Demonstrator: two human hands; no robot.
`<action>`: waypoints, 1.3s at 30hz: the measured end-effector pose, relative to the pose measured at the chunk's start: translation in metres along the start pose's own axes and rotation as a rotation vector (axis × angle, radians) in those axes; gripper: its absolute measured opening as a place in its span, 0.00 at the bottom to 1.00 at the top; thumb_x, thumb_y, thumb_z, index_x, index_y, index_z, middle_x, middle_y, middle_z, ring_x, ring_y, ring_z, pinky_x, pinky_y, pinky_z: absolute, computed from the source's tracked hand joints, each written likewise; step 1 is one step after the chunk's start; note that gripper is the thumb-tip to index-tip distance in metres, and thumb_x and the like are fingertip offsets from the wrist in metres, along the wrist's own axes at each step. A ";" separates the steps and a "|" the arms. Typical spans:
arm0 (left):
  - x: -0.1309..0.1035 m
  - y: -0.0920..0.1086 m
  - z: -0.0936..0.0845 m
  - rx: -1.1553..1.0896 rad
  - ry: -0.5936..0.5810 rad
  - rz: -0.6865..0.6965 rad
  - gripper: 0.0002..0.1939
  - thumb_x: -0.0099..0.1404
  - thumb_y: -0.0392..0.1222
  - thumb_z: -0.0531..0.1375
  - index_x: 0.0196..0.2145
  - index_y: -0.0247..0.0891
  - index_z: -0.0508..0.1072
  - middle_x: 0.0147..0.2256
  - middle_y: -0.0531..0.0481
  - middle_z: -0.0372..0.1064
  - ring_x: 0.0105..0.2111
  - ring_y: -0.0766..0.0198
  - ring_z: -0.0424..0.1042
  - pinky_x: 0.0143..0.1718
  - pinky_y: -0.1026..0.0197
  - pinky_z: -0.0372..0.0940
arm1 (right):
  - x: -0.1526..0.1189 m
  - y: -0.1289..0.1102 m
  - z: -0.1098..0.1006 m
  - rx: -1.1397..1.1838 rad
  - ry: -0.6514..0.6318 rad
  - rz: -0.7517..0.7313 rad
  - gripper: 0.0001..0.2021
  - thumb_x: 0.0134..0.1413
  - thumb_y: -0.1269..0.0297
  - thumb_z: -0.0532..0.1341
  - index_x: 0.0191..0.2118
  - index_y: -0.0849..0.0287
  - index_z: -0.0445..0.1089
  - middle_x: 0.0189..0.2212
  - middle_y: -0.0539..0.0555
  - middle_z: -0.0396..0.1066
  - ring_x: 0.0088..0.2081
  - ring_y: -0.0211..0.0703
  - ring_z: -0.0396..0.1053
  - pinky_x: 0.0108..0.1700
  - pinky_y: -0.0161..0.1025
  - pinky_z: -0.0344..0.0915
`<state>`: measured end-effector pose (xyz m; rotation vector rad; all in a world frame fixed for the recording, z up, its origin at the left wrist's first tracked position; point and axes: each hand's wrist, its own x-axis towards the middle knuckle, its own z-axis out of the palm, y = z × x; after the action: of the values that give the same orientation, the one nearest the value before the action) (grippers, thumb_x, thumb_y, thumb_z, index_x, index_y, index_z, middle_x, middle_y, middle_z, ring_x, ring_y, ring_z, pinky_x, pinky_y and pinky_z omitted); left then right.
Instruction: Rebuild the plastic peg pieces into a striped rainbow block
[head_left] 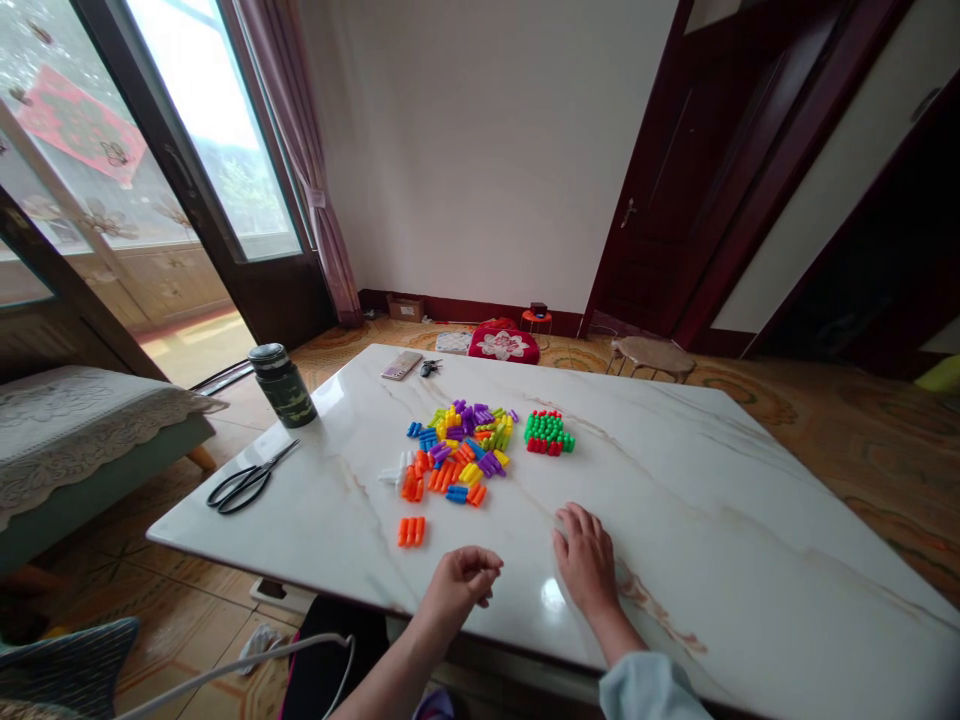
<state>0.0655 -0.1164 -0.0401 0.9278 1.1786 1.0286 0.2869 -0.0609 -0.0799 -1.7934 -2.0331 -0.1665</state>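
My left hand [466, 580] is raised over the table's near edge, its fingers curled in towards the thumb; whether anything is between them cannot be made out. To its right, my right hand [586, 560] rests palm down on the white marbled table [720, 500], fingers laid out and nothing seen in them. Ahead lies a loose pile of small plastic pieces [454, 470] in orange, yellow, purple, blue and white. An orange group [411, 532] sits apart, left of my left hand. Green and red pieces [549, 433] stand packed together beyond my right hand.
Black-handled scissors [244, 487] and a dark camouflage-pattern jar [283, 386] are on the table's left side. A phone [402, 365] and keys [430, 368] lie near the far edge. A pale cable [247, 660] runs past the near left.
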 end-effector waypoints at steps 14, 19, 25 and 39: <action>0.008 -0.017 -0.105 0.971 0.609 0.555 0.15 0.58 0.41 0.61 0.45 0.43 0.75 0.49 0.44 0.66 0.48 0.50 0.65 0.51 0.44 0.63 | 0.000 0.002 0.000 0.002 0.033 -0.041 0.12 0.60 0.65 0.54 0.48 0.56 0.68 0.52 0.57 0.66 0.51 0.48 0.62 0.51 0.43 0.58; 0.015 -0.032 -0.087 0.956 0.470 0.586 0.14 0.59 0.36 0.59 0.44 0.43 0.75 0.49 0.44 0.67 0.48 0.54 0.68 0.50 0.48 0.67 | 0.000 0.004 0.003 0.001 0.042 -0.045 0.12 0.61 0.65 0.54 0.48 0.56 0.68 0.52 0.57 0.66 0.51 0.48 0.63 0.51 0.43 0.58; 0.015 -0.021 -0.033 0.959 0.096 0.665 0.15 0.60 0.34 0.58 0.45 0.44 0.74 0.51 0.43 0.67 0.51 0.56 0.67 0.52 0.52 0.67 | 0.000 0.006 0.007 0.009 0.044 -0.045 0.13 0.60 0.65 0.54 0.48 0.56 0.68 0.52 0.57 0.67 0.51 0.48 0.63 0.51 0.43 0.59; 0.068 -0.012 -0.002 1.080 0.156 0.758 0.19 0.61 0.44 0.62 0.51 0.42 0.70 0.57 0.40 0.61 0.55 0.49 0.63 0.56 0.43 0.61 | 0.000 0.001 0.002 0.003 0.019 -0.025 0.13 0.61 0.65 0.53 0.49 0.56 0.68 0.53 0.57 0.66 0.52 0.48 0.62 0.53 0.43 0.57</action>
<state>0.0702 -0.0541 -0.0703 2.2995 1.5755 1.0123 0.2878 -0.0599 -0.0818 -1.7587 -2.0426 -0.1875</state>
